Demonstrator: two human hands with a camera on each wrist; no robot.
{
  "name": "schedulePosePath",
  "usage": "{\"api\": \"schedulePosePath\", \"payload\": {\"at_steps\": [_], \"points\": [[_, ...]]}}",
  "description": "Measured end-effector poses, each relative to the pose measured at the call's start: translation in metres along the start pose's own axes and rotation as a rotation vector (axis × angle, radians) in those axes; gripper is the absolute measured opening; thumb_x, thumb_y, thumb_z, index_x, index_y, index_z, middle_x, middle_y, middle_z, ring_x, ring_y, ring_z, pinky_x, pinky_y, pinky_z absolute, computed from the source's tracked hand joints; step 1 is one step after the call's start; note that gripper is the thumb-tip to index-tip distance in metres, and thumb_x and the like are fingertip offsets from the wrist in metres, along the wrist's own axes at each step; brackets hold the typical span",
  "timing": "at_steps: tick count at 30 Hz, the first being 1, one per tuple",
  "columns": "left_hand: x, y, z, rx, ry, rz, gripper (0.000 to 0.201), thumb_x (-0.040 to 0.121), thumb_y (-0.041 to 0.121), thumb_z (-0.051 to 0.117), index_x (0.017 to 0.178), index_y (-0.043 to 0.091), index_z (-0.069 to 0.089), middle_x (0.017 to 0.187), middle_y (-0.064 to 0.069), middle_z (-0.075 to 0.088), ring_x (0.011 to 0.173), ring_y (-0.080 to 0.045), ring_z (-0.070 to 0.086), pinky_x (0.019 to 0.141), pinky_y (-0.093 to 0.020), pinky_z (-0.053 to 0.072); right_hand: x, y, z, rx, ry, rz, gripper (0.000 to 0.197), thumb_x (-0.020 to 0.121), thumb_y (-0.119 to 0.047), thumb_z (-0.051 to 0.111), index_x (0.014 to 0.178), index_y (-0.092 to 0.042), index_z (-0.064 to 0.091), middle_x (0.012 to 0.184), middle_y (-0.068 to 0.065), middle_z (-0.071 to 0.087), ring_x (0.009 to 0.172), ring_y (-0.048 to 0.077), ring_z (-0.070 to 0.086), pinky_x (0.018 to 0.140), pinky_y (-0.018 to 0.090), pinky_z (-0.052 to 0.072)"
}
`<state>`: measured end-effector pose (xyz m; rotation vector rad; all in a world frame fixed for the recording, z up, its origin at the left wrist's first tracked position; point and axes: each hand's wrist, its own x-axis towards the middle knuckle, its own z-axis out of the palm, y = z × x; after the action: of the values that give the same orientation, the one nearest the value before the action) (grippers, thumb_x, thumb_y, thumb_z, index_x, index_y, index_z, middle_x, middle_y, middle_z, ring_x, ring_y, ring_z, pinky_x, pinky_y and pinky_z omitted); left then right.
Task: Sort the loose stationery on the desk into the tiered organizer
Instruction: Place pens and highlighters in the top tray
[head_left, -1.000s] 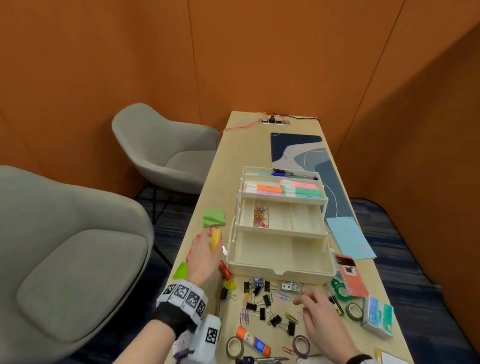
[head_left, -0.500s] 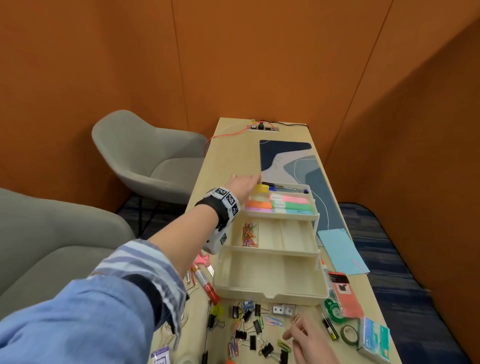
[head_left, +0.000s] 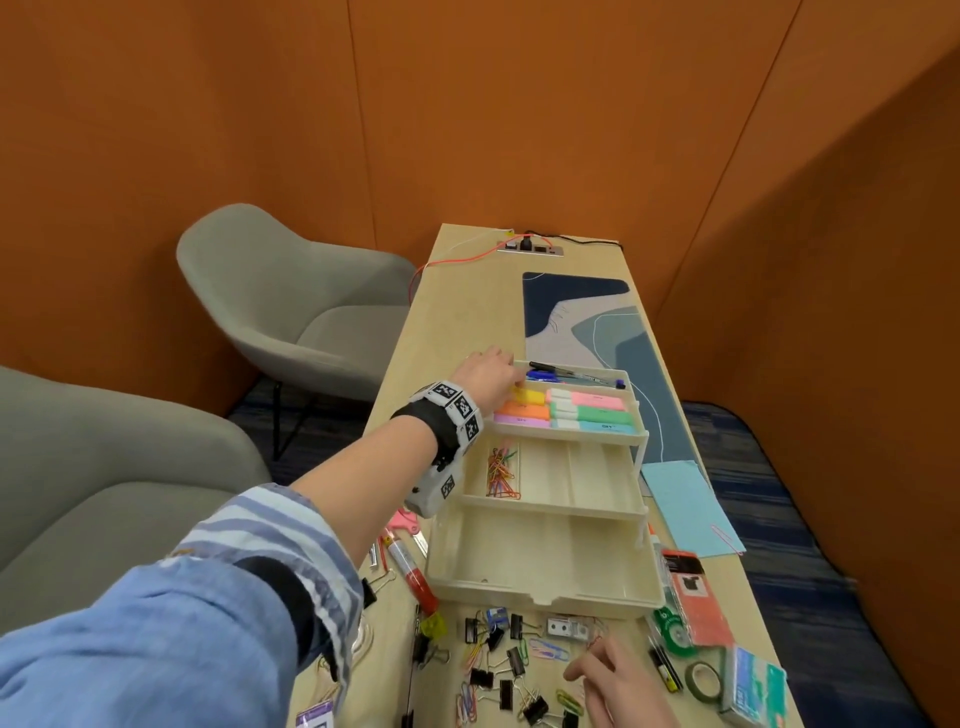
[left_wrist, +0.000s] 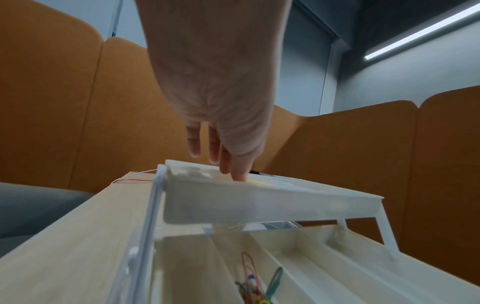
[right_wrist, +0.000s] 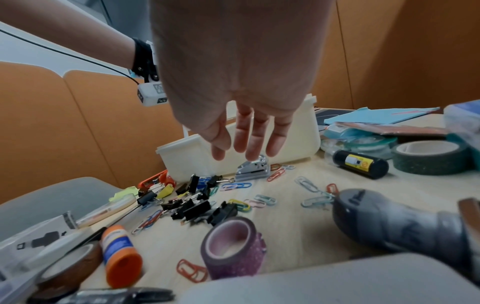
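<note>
The cream tiered organizer (head_left: 545, 597) stands open on the desk, with highlighters in its top tier and coloured paper clips (head_left: 501, 473) in the middle tier. My left hand (head_left: 491, 376) reaches over the top tier's left end. Its straight fingers (left_wrist: 235, 170) touch a yellow highlighter (head_left: 531, 397) lying in the tray (left_wrist: 259, 201). My right hand (head_left: 618, 686) hovers open above loose paper clips (right_wrist: 262, 199) and black binder clips (head_left: 511, 660), holding nothing.
A glue stick (right_wrist: 119, 255), a purple tape roll (right_wrist: 233, 246), a green tape roll (head_left: 704, 678) and a red marker (head_left: 413, 571) lie near the front. Blue paper (head_left: 685, 504) and a desk mat (head_left: 576, 312) lie right and behind. Grey chairs (head_left: 291, 306) stand left.
My left hand carried the yellow highlighter from the desk left of the organizer up into the top tier, where it now lies under my fingers. The right hand stayed over the clips.
</note>
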<state>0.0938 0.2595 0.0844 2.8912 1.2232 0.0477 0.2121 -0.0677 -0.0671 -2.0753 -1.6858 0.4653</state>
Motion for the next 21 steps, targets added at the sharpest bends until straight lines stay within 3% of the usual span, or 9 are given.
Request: {"api": "schedulePosePath", "payload": {"at_steps": [1,2,4,7,10,12,14,18,21], "points": [[-0.001,0.001,0.0,-0.013,0.026,-0.012,0.03,0.095,0.016,0.047,0.124,0.02,0.056,0.116,-0.006,0.058,0.109,-0.023,0.048,0.09,-0.034,0.039,-0.001,-0.004,-0.013,-0.094,-0.068,-0.057,0.063,0.028,0.012,0.089,0.056,-0.036,0.059,0.07,-0.022,0.04,0.048,-0.003,0.045,0.053,0.011,0.034],[-0.005,0.002,-0.002,-0.049,0.046,-0.025,0.032,0.094,0.012,0.047,0.123,0.021,0.057,0.115,-0.005,0.06,0.108,-0.022,0.048,0.089,-0.033,0.039,-0.002,-0.007,-0.025,-0.129,-0.119,-0.101,0.045,0.05,-0.004,0.087,0.067,-0.037,0.062,0.076,-0.023,0.04,0.057,-0.008,0.045,0.06,0.006,0.036],[-0.019,0.003,-0.007,-0.164,0.09,-0.059,0.033,0.092,0.01,0.047,0.121,0.021,0.058,0.113,-0.003,0.061,0.107,-0.021,0.048,0.089,-0.033,0.039,-0.01,-0.003,-0.035,-0.091,-0.183,-0.117,0.022,0.075,-0.015,0.07,0.082,-0.036,0.065,0.086,-0.022,0.042,0.071,-0.011,0.043,0.065,0.004,0.034],[-0.067,0.012,-0.006,-0.35,0.27,-0.108,0.021,0.093,0.02,0.051,0.112,0.019,0.059,0.104,-0.001,0.058,0.099,-0.018,0.051,0.083,-0.034,0.045,-0.009,-0.004,-0.031,-0.085,-0.208,-0.16,0.018,0.088,-0.015,0.054,0.093,-0.028,0.064,0.094,-0.019,0.043,0.082,-0.011,0.042,0.07,0.006,0.034],[-0.142,0.031,0.016,-0.474,0.396,-0.213,0.011,0.093,0.03,0.051,0.09,0.02,0.054,0.085,0.006,0.052,0.073,-0.011,0.051,0.062,-0.024,0.042,-0.01,-0.001,-0.03,-0.063,-0.2,-0.135,0.02,0.087,-0.011,0.054,0.092,-0.028,0.063,0.096,-0.014,0.047,0.086,-0.004,0.047,0.074,0.01,0.039],[-0.194,0.043,0.044,-0.486,0.313,-0.333,0.02,0.094,0.035,0.049,0.08,0.02,0.049,0.074,0.008,0.051,0.064,-0.011,0.05,0.056,-0.023,0.039,-0.014,0.0,-0.032,-0.055,-0.223,-0.107,0.02,0.089,-0.011,0.053,0.094,-0.027,0.063,0.098,-0.015,0.046,0.089,-0.002,0.049,0.076,0.008,0.038],[-0.237,0.051,0.077,-0.441,0.124,-0.455,0.024,0.094,0.039,0.047,0.078,0.02,0.049,0.073,0.004,0.057,0.068,-0.016,0.057,0.06,-0.029,0.045,-0.019,-0.001,-0.033,-0.025,-0.24,-0.1,0.019,0.091,-0.012,0.05,0.096,-0.027,0.062,0.097,-0.017,0.044,0.091,-0.005,0.048,0.075,0.004,0.036],[-0.28,0.07,0.119,-0.242,-0.291,-0.536,0.035,0.093,0.05,0.045,0.094,0.017,0.058,0.091,-0.002,0.065,0.09,-0.021,0.062,0.077,-0.034,0.05,-0.028,0.001,-0.037,0.004,-0.231,-0.061,0.021,0.094,-0.012,0.047,0.099,-0.026,0.062,0.099,-0.011,0.045,0.09,-0.002,0.049,0.076,0.008,0.038],[-0.283,0.082,0.122,-0.205,-0.374,-0.543,0.035,0.093,0.044,0.047,0.103,0.014,0.062,0.099,-0.004,0.066,0.094,-0.021,0.064,0.073,-0.029,0.045,-0.036,0.006,-0.041,0.018,-0.195,-0.016,0.022,0.093,-0.011,0.048,0.102,-0.025,0.062,0.103,-0.007,0.048,0.089,0.003,0.053,0.077,0.016,0.041]]}}
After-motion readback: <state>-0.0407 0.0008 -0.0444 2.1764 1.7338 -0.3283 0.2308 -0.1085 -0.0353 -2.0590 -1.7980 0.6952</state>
